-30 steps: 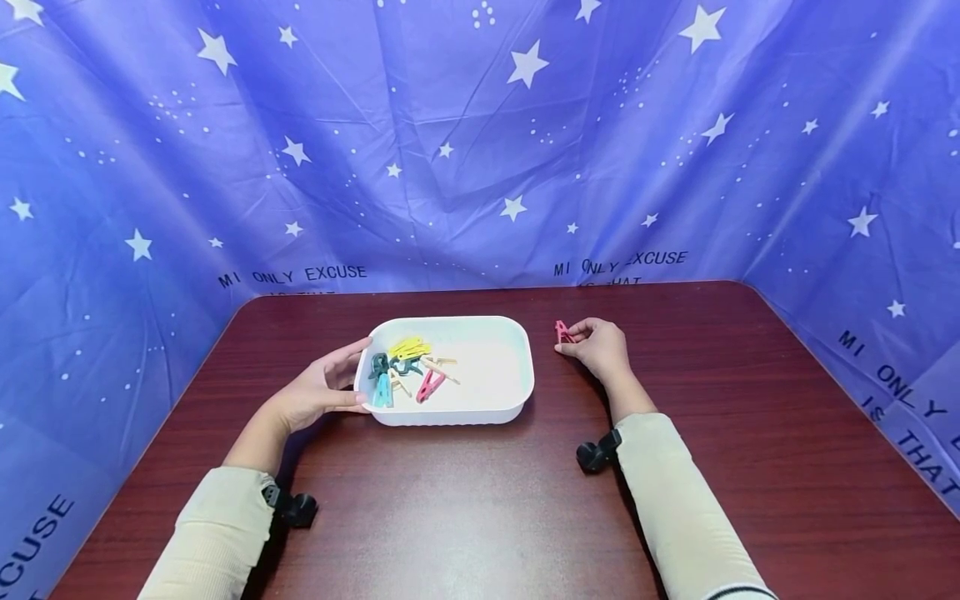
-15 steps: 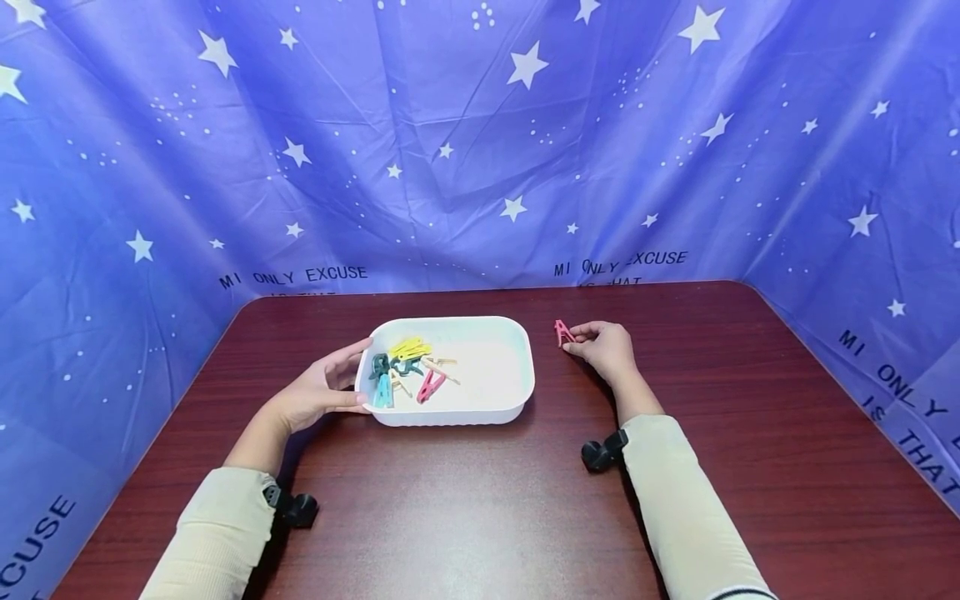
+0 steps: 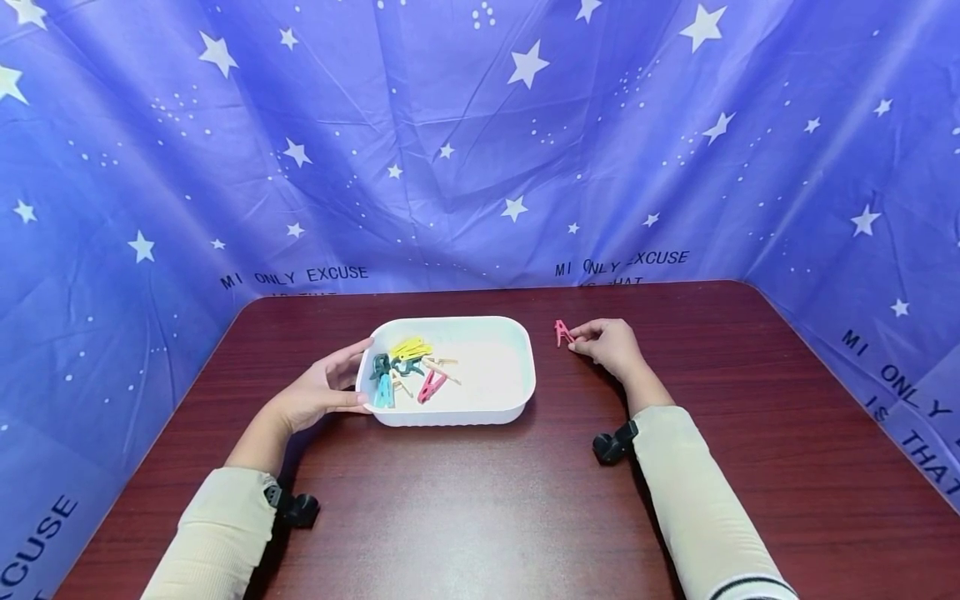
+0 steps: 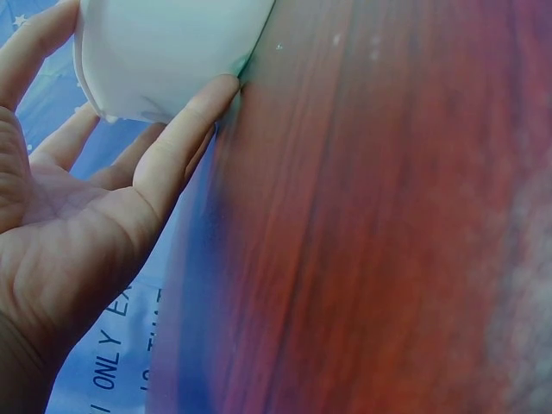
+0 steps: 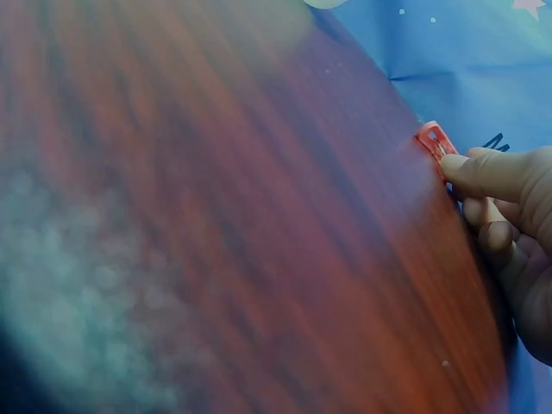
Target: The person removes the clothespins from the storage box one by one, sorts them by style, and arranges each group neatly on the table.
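In the head view my left hand (image 3: pixel 318 392) holds the left end of a white plastic basin (image 3: pixel 525 398), with the thumb at the near corner and the fingers at the far one. Inside lie yellow clothespins (image 3: pixel 410 348), dark green clips (image 3: pixel 381 365), a light blue clothespin (image 3: pixel 385 390), a pink clothespin (image 3: pixel 431 387) and cream ones (image 3: pixel 442 372). Right of the basin, my right hand (image 3: pixel 611 346) pinches one leg of another pink clothespin (image 3: pixel 560 333) at the table. In the right wrist view the thumb covers part of that clothespin (image 5: pixel 435 138).
The dark red wooden table (image 3: pixel 465 500) has its far edge against a blue star-printed curtain (image 3: pixel 480 167), which also hangs at both sides. A small black camera sits on each wrist, one on the left (image 3: pixel 300 510) and one on the right (image 3: pixel 611 447).
My right hand and forearm have shifted slightly to the right, and the fingertips now sit at the pink clothespin's right leg. The clothespin stays almost in place; the left hand and basin are still.
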A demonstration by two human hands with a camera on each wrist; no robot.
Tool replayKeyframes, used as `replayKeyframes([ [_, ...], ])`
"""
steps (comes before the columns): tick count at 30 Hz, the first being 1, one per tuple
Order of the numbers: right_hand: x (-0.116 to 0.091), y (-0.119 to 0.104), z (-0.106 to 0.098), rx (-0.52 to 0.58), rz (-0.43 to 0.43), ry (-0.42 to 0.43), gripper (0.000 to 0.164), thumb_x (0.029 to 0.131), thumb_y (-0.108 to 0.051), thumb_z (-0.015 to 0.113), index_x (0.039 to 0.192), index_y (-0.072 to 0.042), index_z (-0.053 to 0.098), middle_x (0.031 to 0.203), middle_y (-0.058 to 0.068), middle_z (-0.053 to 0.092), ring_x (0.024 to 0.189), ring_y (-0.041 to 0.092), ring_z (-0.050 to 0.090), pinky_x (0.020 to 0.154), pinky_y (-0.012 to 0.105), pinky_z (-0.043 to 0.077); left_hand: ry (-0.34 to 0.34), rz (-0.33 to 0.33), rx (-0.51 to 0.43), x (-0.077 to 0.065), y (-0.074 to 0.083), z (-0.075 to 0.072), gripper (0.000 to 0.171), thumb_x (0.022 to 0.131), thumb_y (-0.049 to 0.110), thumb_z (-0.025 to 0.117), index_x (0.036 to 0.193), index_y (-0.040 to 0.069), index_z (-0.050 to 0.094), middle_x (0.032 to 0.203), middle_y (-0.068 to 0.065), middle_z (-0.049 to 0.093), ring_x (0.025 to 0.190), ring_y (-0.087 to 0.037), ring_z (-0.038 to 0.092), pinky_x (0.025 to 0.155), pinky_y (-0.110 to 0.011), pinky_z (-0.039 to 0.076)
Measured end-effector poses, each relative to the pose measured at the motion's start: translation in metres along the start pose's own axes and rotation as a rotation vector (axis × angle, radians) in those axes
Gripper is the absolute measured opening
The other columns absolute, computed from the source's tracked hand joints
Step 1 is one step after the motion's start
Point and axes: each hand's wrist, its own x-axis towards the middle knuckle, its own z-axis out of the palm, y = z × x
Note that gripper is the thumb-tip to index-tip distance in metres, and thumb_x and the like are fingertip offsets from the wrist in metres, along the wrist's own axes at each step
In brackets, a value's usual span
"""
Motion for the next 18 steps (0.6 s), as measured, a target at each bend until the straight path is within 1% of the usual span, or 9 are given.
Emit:
replayKeyframes([
  [5,0.001,-0.002,0.000,0.018,-0.001,-0.010,0.022,0.081,-0.007,0.078,0.101,0.001,0.075,0.079,0.008,0.069,0.052,0.013,0.053,0.048,0.028,0.046,-0.003,-0.001,-0.006,0.000,-0.001,-0.001,0.094,0.082,-0.009,0.070,0.157,0.008,0.014,0.151,-0.029,0.020,0.124,-0.033,0.042,0.080,-0.047,0.054],
  [10,0.000,-0.003,-0.003,0.094,-0.006,-0.012,0.026,0.080,-0.003,0.077,0.104,0.006,0.072,0.079,0.010,0.069,0.053,0.012,0.057,0.051,0.026,0.051,-0.006,-0.006,0.001,0.000,-0.002,-0.001,0.094,0.083,-0.007,0.071,0.157,0.012,0.016,0.152,-0.027,0.020,0.126,-0.035,0.039,0.081,-0.048,0.053],
  [14,0.000,-0.011,-0.005,0.139,-0.032,0.001,0.027,0.081,-0.001,0.076,0.105,0.010,0.070,0.083,0.016,0.070,0.057,0.013,0.063,0.054,0.027,0.053,0.005,-0.009,0.015,-0.001,-0.003,-0.001,0.094,0.083,-0.006,0.071,0.157,0.013,0.017,0.152,-0.026,0.021,0.127,-0.036,0.039,0.081,-0.049,0.053],
  [18,-0.001,-0.021,-0.006,0.138,-0.055,0.026,0.025,0.082,-0.001,0.075,0.104,0.010,0.070,0.086,0.020,0.070,0.059,0.014,0.065,0.057,0.029,0.055,0.018,-0.009,0.024,-0.002,-0.003,0.001,0.094,0.082,-0.007,0.072,0.157,0.012,0.018,0.152,-0.025,0.024,0.126,-0.035,0.040,0.080,-0.048,0.053],
])
